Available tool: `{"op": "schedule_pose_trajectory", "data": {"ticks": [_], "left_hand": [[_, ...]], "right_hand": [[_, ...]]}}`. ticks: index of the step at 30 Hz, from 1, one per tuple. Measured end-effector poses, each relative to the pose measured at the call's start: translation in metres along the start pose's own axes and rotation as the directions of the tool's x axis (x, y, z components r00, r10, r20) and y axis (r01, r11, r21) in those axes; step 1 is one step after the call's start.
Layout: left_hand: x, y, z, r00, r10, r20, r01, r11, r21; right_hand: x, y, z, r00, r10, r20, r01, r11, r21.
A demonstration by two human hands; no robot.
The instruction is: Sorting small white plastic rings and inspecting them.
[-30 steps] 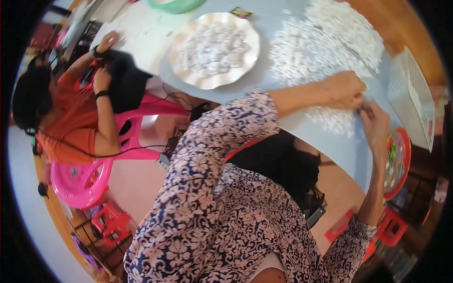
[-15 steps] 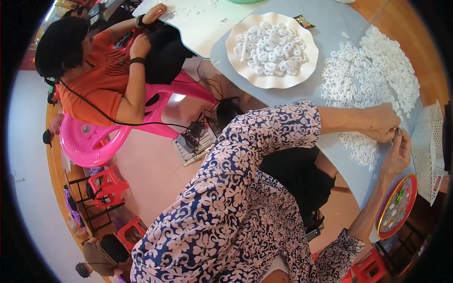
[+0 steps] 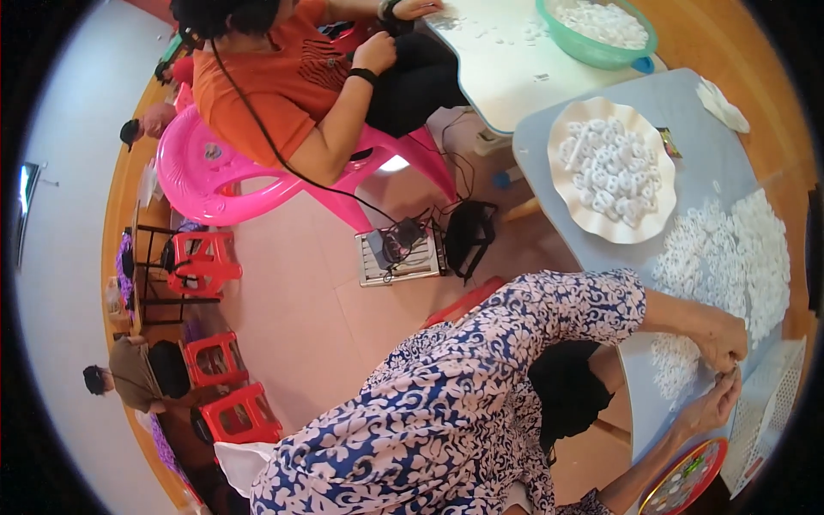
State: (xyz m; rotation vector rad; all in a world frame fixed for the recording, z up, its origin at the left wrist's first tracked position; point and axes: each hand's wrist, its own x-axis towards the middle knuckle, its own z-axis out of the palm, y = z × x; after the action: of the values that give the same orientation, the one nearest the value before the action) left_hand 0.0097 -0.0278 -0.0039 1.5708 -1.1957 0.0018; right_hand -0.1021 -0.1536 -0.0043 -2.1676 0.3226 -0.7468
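Observation:
My left hand (image 3: 719, 336) is closed in a pinch over the table's right part, at the edge of the heap of small white ring-like plastic pieces (image 3: 717, 257). Just below it my right hand (image 3: 714, 402) is closed too, its fingertips meeting those of the left. Whatever sits between the fingers is too small and hidden to make out. A smaller patch of white pieces (image 3: 675, 365) lies beside my wrists. Farther off stands a cream scalloped dish (image 3: 562, 184) full of the same pieces.
A round red-rimmed tray (image 3: 657, 502) and white perforated panels (image 3: 777, 403) flank my right hand. A green basin (image 3: 562, 43) of white pieces stands on the far table. A person in orange (image 3: 257, 103) sits on a pink chair (image 3: 184, 184). Cables and a metal box (image 3: 399, 257) lie on the floor.
The view has swung, so the table, dish and seated person appear farther right, and my hands sit lower in the picture. My fingertips remain together.

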Motion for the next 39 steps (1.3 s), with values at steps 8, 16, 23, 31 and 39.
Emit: {"op": "schedule_pose_trajectory", "data": {"ticks": [8,16,23,31,39], "left_hand": [[0.004,-0.002,0.001,1.000,-0.001,-0.004,0.001,1.000,0.020],[0.007,-0.010,0.007,0.999,-0.012,0.036,0.011,0.999,0.031],[0.001,-0.002,0.005,0.995,-0.094,0.039,0.092,0.995,0.047],[0.007,-0.015,0.008,0.999,-0.027,0.030,0.026,0.998,0.049],[0.006,0.004,0.003,0.998,-0.057,0.020,0.057,0.998,-0.008]], "right_hand": [[0.004,0.003,0.003,0.999,-0.004,-0.042,0.004,1.000,-0.005],[0.005,0.007,0.004,0.999,-0.001,-0.050,0.002,1.000,0.030],[0.003,-0.004,0.001,1.000,0.027,0.011,-0.027,0.999,-0.018],[0.007,0.004,0.003,0.999,-0.034,0.025,0.033,0.998,0.061],[0.005,0.011,-0.010,0.996,0.035,0.078,-0.044,0.992,0.118]]}}
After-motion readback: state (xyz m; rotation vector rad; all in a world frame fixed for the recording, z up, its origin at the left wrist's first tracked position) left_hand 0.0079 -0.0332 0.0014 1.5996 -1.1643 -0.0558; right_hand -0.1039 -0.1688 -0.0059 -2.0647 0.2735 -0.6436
